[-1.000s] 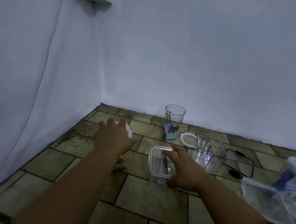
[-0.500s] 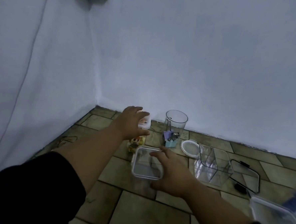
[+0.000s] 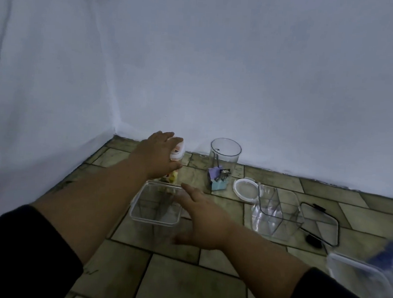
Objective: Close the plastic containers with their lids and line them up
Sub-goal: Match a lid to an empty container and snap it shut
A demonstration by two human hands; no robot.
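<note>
My left hand (image 3: 158,154) reaches toward the corner of the white wall (image 3: 241,82), its fingers curled over the top of a small white-lidded container (image 3: 177,152). This stands upright on the tiled floor (image 3: 182,286) with something yellowish inside. Just in front of it is a square clear container (image 3: 156,204), also upright; I cannot tell whether a lid sits on its rim. My right hand (image 3: 200,216) lies against that container's right side, fingers straight and spread, thumb low by the near corner, not wrapped round anything. Further right, close to the wall, a round clear jar (image 3: 225,155) stands uncovered, holding small purple and pale blue items and some metal pieces. Its likely match, a round lid (image 3: 245,188) with a white rim, lies flat on the floor just beside it. Next comes a divided clear container (image 3: 276,213), uncovered, touching that lid's edge. A black-rimmed lid (image 3: 319,223) lies flat just to its right. At the lower right corner a large clear container (image 3: 362,281) shows, blurred.
</note>
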